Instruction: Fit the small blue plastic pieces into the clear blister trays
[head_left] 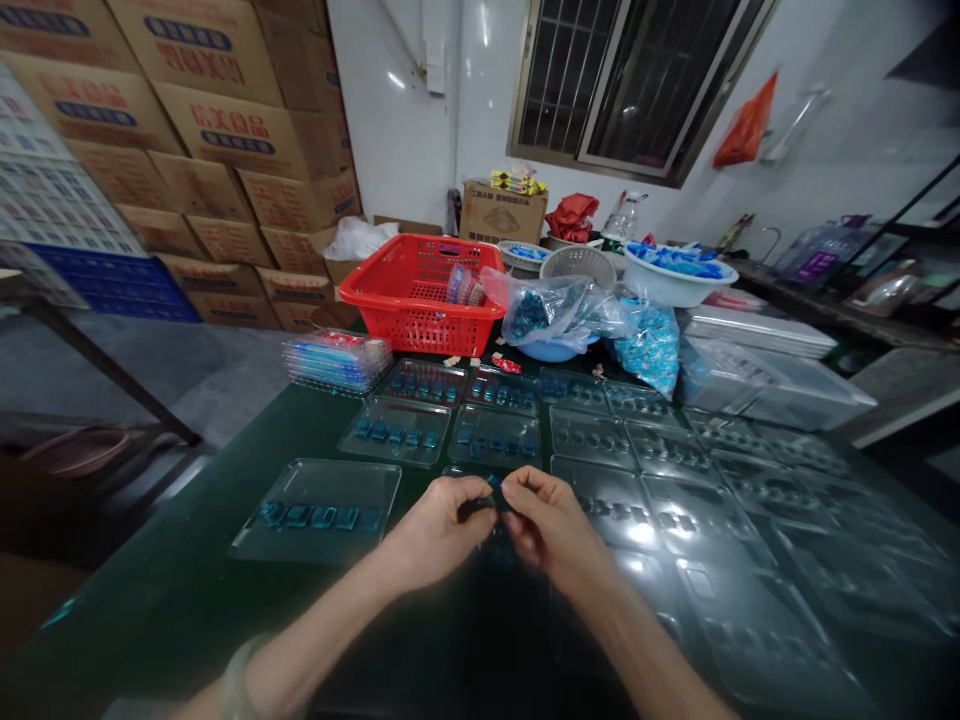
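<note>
Head view: both hands (pixel 442 527) pinch a small, blurred blue piece (pixel 493 483).

Inside a small food-packing workroom, with brown cartons (pixel 217 120) printed in red characters stacked along the wall at far left, beside blue crates (pixel 112 285). Across the dark green worktable (pixel 247 610), row upon row of clear plastic trays (pixel 322 530). Toward the far side, a red basket (pixel 420 300), a white basin (pixel 675 275) of blue pieces and a bag of blue-wrapped pieces (pixel 649 345), beneath a barred window (pixel 622 85) in a pale wall.
</note>
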